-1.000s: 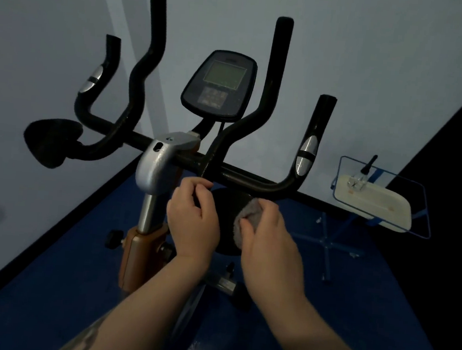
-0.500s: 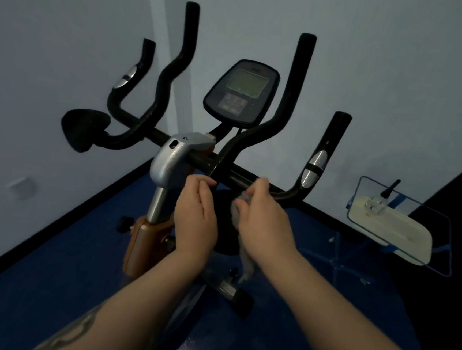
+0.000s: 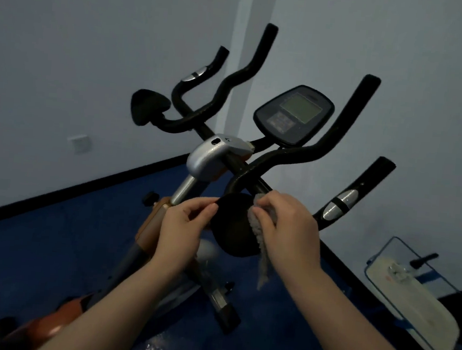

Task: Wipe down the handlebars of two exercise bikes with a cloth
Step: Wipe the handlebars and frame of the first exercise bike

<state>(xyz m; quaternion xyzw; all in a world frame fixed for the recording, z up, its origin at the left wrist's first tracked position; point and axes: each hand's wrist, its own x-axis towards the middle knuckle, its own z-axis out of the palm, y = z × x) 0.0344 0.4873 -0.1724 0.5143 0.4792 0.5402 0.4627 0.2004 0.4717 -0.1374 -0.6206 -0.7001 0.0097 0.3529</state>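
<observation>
Moved down and to the right since half a second ago: both hands, now at the round black pad on the near end of the bike's handlebars. Right hand curled tight round a grey cloth, pressing it on the right side of that round pad, with a strip of cloth hanging down below. Left hand pinching the pad's left edge, fingers bent, steadying it. Probably early in the job: only this low bit being rubbed, and the four tall black bars, the far pad and the silver grip patches still look untouched, though hard to tell clean from dirty in this dim room. Only one bike fully seen; something orange at the bottom left corner, maybe the second bike, too cut off to tell. Plenty of open air above and to the left for sliding up the bars. Tighter on the right: a blue wire stand with a white tray near the wall. Screen sits between the two middle bars, so careful going round it. Wet-looking shine on the blue floor near the feet.
</observation>
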